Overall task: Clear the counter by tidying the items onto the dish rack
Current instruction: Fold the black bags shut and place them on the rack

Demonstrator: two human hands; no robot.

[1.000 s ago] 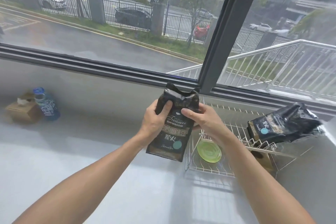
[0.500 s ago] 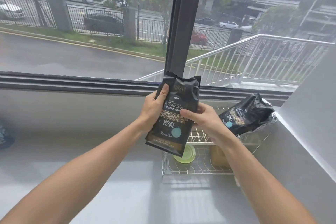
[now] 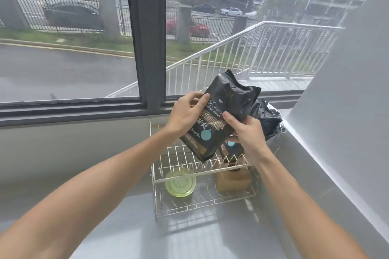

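A black coffee bag (image 3: 225, 109) with gold lettering and a teal dot hangs tilted above the white wire dish rack (image 3: 189, 174). My left hand (image 3: 187, 113) grips its left edge and my right hand (image 3: 248, 132) holds its right side from below. A second black coffee bag (image 3: 267, 120) lies on the rack's upper tier behind the first, mostly hidden. On the rack's lower level sit a green glass dish (image 3: 180, 184) and a brown box (image 3: 233, 178).
The rack stands on a grey counter (image 3: 126, 227) in the corner beneath a window sill (image 3: 73, 109). A white wall (image 3: 347, 111) rises close on the right of the rack.
Both hands have carried the coffee bag to the right, over the rack's upper tier, tilting its top to the right. My view has swung right; the bottle and tissue box have left the frame.
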